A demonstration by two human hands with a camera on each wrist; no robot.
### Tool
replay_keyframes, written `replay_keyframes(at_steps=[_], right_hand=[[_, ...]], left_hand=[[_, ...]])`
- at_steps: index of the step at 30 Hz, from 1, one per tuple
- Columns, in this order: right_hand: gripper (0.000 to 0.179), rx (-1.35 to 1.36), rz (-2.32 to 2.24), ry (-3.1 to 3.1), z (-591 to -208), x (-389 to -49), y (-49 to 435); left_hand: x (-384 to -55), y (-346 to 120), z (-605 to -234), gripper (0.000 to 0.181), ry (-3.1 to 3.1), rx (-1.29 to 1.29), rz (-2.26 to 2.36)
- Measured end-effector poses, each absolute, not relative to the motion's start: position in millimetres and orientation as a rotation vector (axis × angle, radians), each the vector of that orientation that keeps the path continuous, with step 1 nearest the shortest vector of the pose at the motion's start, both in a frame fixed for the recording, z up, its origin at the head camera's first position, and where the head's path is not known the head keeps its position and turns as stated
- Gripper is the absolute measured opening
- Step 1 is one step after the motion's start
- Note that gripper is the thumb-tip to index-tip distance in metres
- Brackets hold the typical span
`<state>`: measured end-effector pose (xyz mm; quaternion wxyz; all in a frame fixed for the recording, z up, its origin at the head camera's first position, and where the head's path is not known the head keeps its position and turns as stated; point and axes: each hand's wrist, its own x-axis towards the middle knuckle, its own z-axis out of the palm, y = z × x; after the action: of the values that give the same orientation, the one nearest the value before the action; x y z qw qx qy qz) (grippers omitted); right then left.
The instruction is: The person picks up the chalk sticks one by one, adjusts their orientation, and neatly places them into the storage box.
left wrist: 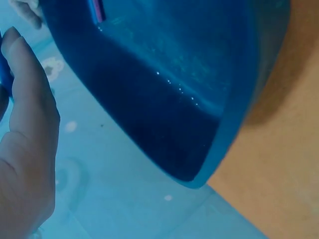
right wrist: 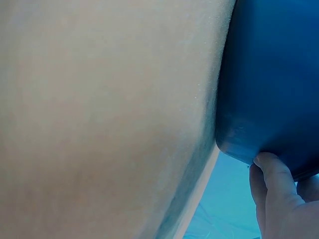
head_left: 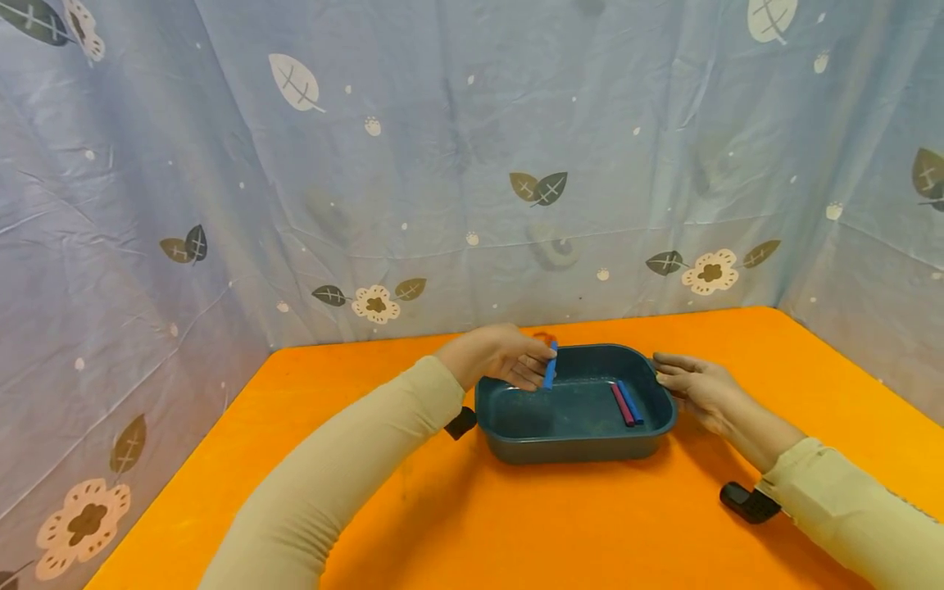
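My left hand (head_left: pixel 509 356) is over the left part of a dark blue-green plastic tub (head_left: pixel 575 449) and pinches a slim blue stick (head_left: pixel 550 366) between thumb and fingers. In the left wrist view only the edge of that blue stick (left wrist: pixel 5 74) shows beside the fingers. A blurred orange-red loop (head_left: pixel 546 337) appears just behind the stick's top. Inside the tub, a magenta stick (head_left: pixel 623 405) and another blue stick (head_left: pixel 630 402) lie side by side on the right. My right hand (head_left: pixel 699 389) touches the tub's right end, fingers fairly straight, thumb against the outer wall.
The tub stands on an orange tabletop (head_left: pixel 516 524). A pale blue curtain (head_left: pixel 442 164) with leaf and flower prints hangs behind and along both sides. Dark wrist devices sit under the left sleeve (head_left: pixel 369 442) and the right sleeve (head_left: pixel 841 500).
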<state>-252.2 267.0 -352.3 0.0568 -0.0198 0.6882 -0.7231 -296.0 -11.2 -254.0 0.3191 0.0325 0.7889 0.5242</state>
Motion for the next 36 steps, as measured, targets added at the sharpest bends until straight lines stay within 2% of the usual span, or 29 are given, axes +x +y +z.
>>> replay_keyframes(at_steps=[8, 18, 25, 28, 30, 32, 36], right_hand=[[0.066, -0.062, -2.211, 2.066, -352, -253, 268], [0.064, -0.053, -2.188, 2.094, -351, -253, 266], [0.065, -0.058, -2.188, 2.097, -353, -253, 265], [0.065, -0.056, -2.199, 2.092, -352, -253, 264], [0.065, -0.066, -2.199, 2.090, -351, -253, 264], [0.064, -0.062, -2.204, 2.090, -351, -253, 264], [0.064, -0.059, -2.219, 2.083, -353, -251, 264]], left_hand=[[-306, 3, -257, 0.040, 2.067, 0.124, 1.286], [-313, 33, -271, 0.038, 2.061, 0.094, 1.188], [-349, 49, -303, 0.034, 2.012, 0.077, 1.163], [-354, 54, -313, 0.035, 1.989, 0.041, 1.184], [-338, 59, -307, 0.035, 2.065, 0.001, 1.174], [-354, 63, -322, 0.032, 2.019, -0.027, 1.196], [-362, 69, -336, 0.029, 1.952, -0.048, 1.203]])
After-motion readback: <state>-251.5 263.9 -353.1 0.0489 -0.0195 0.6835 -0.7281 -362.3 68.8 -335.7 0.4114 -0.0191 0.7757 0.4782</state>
